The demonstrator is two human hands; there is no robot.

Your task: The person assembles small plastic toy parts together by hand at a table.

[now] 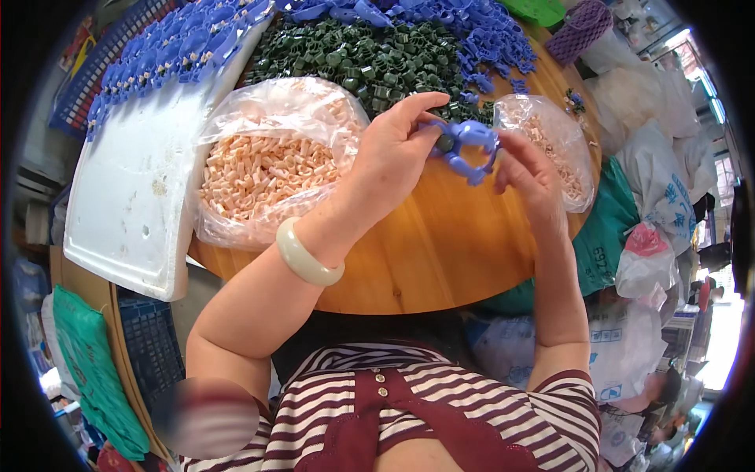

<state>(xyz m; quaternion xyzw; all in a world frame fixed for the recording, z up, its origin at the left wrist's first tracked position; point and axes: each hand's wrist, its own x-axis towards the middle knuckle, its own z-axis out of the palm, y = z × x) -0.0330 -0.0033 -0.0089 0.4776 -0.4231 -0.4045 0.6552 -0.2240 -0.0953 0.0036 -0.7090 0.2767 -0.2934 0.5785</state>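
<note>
Blue plastic piece pinched between left hand and right hand.

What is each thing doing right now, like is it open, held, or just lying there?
Left hand: fingers pinching the blue plastic piece.
Right hand: fingers gripping the same piece.
Blue plastic piece: held above the round wooden table, a dark green part set in it.
Big bag of peach parts: open, full.
Small bag of peach parts: open.
Green parts: piled loose.

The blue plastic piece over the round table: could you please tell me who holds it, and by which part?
Both hands hold the blue plastic piece: the left hand pinches its left end, where a dark green part sits, and the right hand grips its right edge.
</note>
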